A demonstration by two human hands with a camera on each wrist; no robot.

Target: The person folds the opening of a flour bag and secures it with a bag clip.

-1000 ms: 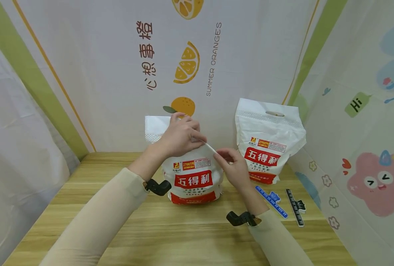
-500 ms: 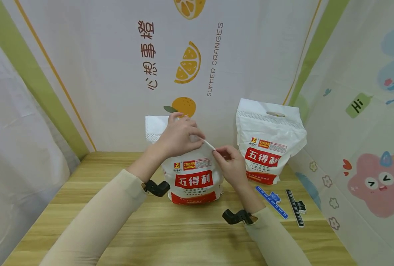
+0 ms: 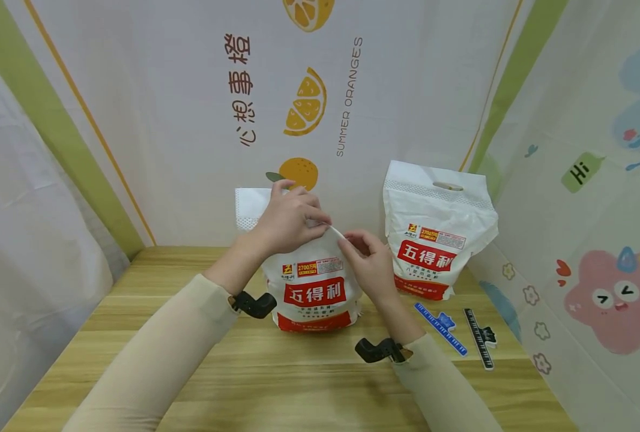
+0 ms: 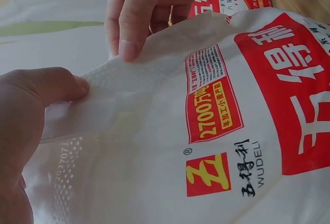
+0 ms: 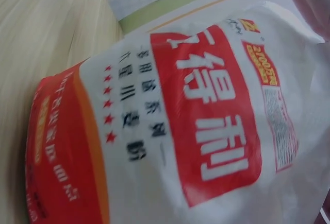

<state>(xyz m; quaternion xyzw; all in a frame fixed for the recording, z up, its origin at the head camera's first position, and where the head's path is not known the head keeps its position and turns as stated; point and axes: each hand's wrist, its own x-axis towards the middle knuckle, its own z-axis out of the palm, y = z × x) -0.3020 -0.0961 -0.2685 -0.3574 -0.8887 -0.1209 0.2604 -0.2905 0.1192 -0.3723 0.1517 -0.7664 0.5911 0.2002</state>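
A white and red flour bag (image 3: 314,291) stands upright in the middle of the table, its right upper corner folded over. My left hand (image 3: 293,219) pinches the top edge near the middle. With thumb and fingers, my right hand (image 3: 373,264) pinches the folded edge farther down on the right. In the left wrist view, the left thumb (image 4: 64,85) presses the fold over the perforated strip, and the right hand (image 4: 144,7) grips the edge above it. The right wrist view is filled by the bag's front (image 5: 216,110), with the left hand's fingers at the upper right.
A second flour bag (image 3: 430,240) with a cut-out handle stands at the back right. In front of it lie a blue keyboard-patterned clip (image 3: 441,327) and a black one (image 3: 479,339) on the wooden table (image 3: 277,384). Printed curtains (image 3: 406,90) hang behind and at the sides.
My right hand has shifted slightly left and up along the folded edge, closer to my left hand. The left hand and the bag's base have hardly moved.
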